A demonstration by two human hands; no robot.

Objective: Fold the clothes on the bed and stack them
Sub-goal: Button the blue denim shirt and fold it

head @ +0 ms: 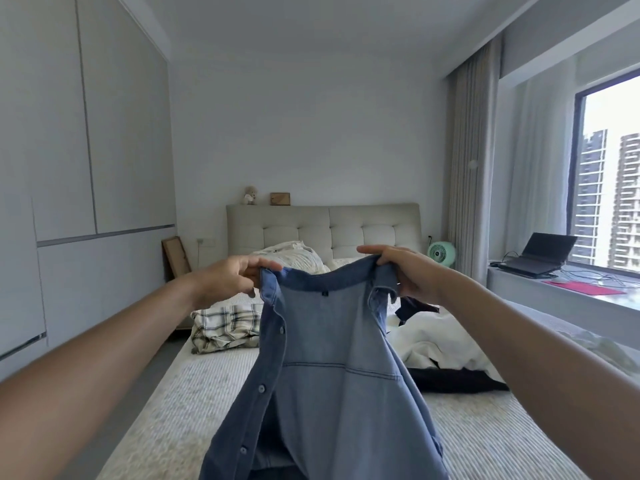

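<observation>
Fingers of your left hand (239,277) pinch one shoulder corner of the denim shirt (332,348) just left of centre frame; those of your right hand (405,271) curl round the other corner at centre right, with the index finger stretched out over the collar. You hold the shirt in the air above the bed (194,386), and it hangs down to the bottom edge of the frame with its button placket on the left.

Your grips look shallow, so I judge a corner could slip out when you lower it and the shirt would land crooked. Its hem is out of view and may bunch under itself. Lay it in the open middle, or it could snag the plaid garment (227,327) at centre left or the white and dark clothes (446,358) at right.
</observation>
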